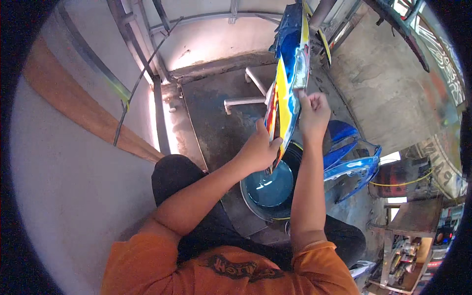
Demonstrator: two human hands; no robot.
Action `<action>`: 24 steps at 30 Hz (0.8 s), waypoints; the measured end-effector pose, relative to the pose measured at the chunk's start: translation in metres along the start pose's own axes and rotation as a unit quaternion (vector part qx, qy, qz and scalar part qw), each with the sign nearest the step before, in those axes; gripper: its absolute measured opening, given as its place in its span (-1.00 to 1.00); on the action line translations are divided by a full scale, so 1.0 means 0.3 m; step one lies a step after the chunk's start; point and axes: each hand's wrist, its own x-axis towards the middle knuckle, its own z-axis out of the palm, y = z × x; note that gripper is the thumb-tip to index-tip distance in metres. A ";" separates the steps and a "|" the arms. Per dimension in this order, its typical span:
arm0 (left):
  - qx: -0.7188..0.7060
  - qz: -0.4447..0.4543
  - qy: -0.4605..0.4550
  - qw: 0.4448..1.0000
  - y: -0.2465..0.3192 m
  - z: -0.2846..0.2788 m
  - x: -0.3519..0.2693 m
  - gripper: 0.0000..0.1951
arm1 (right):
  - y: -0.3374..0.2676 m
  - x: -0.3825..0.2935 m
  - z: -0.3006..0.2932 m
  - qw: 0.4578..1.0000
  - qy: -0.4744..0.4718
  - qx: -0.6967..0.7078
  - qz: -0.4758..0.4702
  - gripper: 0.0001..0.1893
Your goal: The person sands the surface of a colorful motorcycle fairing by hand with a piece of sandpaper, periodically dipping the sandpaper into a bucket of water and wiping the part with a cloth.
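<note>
My left hand (262, 147) grips the lower end of a long, narrow motorcycle fairing panel (284, 79), thumb on one side and fingers on the other. The panel stands tilted upright, blue with yellow, red and white graphics. At its right edge is my right hand (315, 112), fingers curled and thumb against the lower end of a pale, shiny patch (301, 70). Whether anything thin sits between those fingers cannot be made out. Below the panel's lower tip stands a dark bucket (246, 202) holding bluish water (271, 190), between my knees.
Blue fairing parts (350, 166) lie on the floor to the right. Behind the panel is a wheeled metal chair base (245, 100). A thin stick (147, 64) leans at the left wall. A wooden shelf (415, 221) with tools stands at the lower right.
</note>
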 end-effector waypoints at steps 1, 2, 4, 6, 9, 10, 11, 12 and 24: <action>-0.002 0.001 0.002 1.000 0.002 -0.001 0.002 -0.43 | -0.007 -0.052 -0.005 1.000 0.001 0.025 -0.010 -0.76; -0.009 0.008 0.008 1.000 0.005 -0.004 0.001 -0.44 | 0.008 -0.107 -0.016 1.000 0.001 0.016 -0.001 -0.78; -0.025 0.009 0.011 1.000 0.015 0.003 -0.001 -0.44 | 0.059 -0.254 -0.047 0.999 -0.003 0.028 0.044 -0.80; -0.017 -0.075 -0.068 0.995 0.054 -0.015 -0.002 -0.37 | 0.079 -0.366 -0.046 0.995 -0.004 0.050 0.085 -0.81; -0.016 -0.062 -0.061 0.996 0.061 -0.006 -0.011 -0.37 | 0.075 -0.422 -0.047 0.986 0.068 0.085 0.123 -0.82; -0.013 -0.061 -0.063 0.996 0.060 -0.011 -0.015 -0.37 | 0.045 -0.387 -0.040 0.991 0.046 0.071 0.104 -0.83; -0.009 -0.064 -0.056 0.996 0.055 -0.017 -0.019 -0.36 | 0.030 -0.351 -0.036 0.995 0.024 0.056 0.084 -0.83; -0.007 -0.062 -0.047 0.997 0.059 -0.020 -0.013 -0.36 | 0.035 -0.303 -0.046 0.996 0.011 0.028 0.086 -0.82; 0.006 0.036 0.022 0.999 -0.013 0.011 -0.006 -0.42 | 0.059 -0.170 0.009 0.998 0.052 0.046 -0.008 -0.81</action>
